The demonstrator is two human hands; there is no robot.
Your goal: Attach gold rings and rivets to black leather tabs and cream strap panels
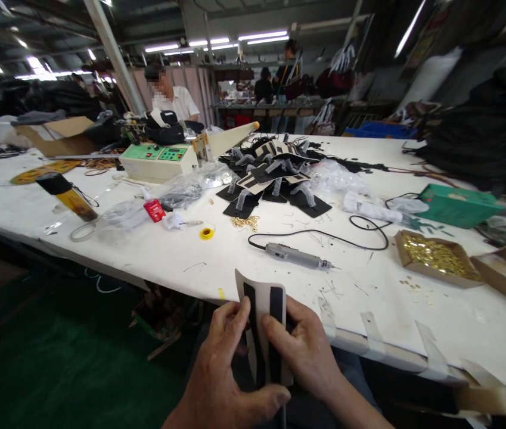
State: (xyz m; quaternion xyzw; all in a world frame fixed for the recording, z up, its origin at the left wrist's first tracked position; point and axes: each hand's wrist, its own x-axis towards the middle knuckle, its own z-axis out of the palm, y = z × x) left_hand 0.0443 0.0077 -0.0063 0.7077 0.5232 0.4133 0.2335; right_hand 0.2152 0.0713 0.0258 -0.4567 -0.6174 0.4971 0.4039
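Note:
Just off the table's front edge, a cream panel with two black stripes (260,310) is held upright and slightly bent between both hands. My left hand (223,363) pinches its left side, fingers behind and thumb along the lower front. My right hand (301,345) grips the right side, with the thumb pressed on the front face. Beyond them a grey electric screwdriver (295,254) lies on the table, its black cord looping to the right. Farther back is a pile of similar black and cream panels (275,179), some with clear plastic strips.
On the white table (167,250) are a yellow tape roll (207,233), a red packet (154,210), small gold parts (244,223), a box of gold pieces (440,259), a green box (458,205) and a green-panelled machine (158,161). A person (181,101) is behind the machine.

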